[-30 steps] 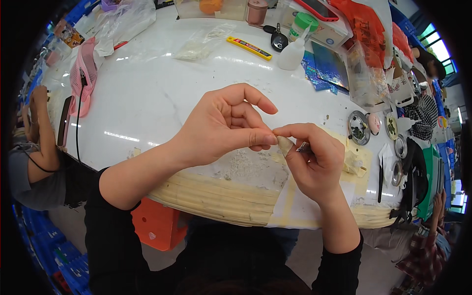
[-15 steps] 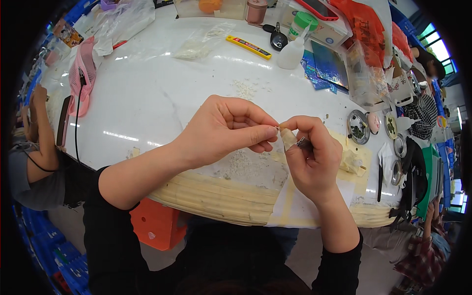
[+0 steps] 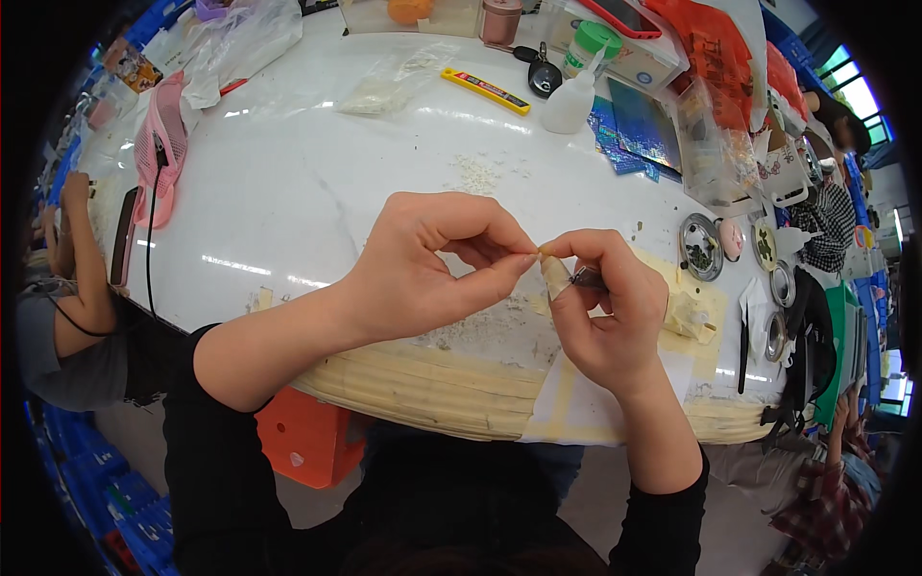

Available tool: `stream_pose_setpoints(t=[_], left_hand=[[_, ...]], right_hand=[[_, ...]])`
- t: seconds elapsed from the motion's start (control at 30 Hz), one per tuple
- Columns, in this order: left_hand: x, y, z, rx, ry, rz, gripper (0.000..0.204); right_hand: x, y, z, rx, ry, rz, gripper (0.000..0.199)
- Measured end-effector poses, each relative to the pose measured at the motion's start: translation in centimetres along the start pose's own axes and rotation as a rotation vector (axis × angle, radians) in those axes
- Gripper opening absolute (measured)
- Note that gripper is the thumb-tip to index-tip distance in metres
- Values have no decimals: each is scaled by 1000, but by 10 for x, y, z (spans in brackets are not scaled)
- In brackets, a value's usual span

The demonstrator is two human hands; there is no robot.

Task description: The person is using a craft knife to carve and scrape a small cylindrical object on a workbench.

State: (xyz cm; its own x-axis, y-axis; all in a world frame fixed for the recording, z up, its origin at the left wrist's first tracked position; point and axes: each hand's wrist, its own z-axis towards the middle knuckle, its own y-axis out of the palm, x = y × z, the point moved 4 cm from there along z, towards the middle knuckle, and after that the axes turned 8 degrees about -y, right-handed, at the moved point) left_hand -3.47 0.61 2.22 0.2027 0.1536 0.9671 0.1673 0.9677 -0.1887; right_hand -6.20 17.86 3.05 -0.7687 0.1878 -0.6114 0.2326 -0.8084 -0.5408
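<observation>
Left hand (image 3: 427,259): thumb and index pinched together, can't tell if anything's between; loose white chips (image 3: 475,174) on the table (image 3: 279,163) beyond, so some material is unused or scrap. Pale beige piece or finger wrap (image 3: 556,276) sits where the hands meet. Right hand (image 3: 619,312) grasps a dark metallic piece (image 3: 588,277); looks mid-handling, no finished result visible, remainder can't be judged.

Open tabletop (image 3: 288,182) beyond hands (image 3: 423,264), yellow tool (image 3: 486,91) ahead, bottle (image 3: 570,106) ahead-right
</observation>
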Motion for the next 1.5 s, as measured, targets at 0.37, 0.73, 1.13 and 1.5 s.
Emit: stream_pose_setpoints(t=[0.37,0.73,1.13,1.5], left_hand=[[-15,2,8,-235,-417,-560,13],[-17,4,5,-149,-459,-566,17],[-26,7,2,-229,-607,-726,13],[-24,1,4,-52,-493,-584,11]], right_hand=[[0,-7,4,7,-78,46,42],[1,-3,3,76,-184,-205,34],[-3,-3,5,44,-120,-62,42],[6,4,0,18,-101,4,62]])
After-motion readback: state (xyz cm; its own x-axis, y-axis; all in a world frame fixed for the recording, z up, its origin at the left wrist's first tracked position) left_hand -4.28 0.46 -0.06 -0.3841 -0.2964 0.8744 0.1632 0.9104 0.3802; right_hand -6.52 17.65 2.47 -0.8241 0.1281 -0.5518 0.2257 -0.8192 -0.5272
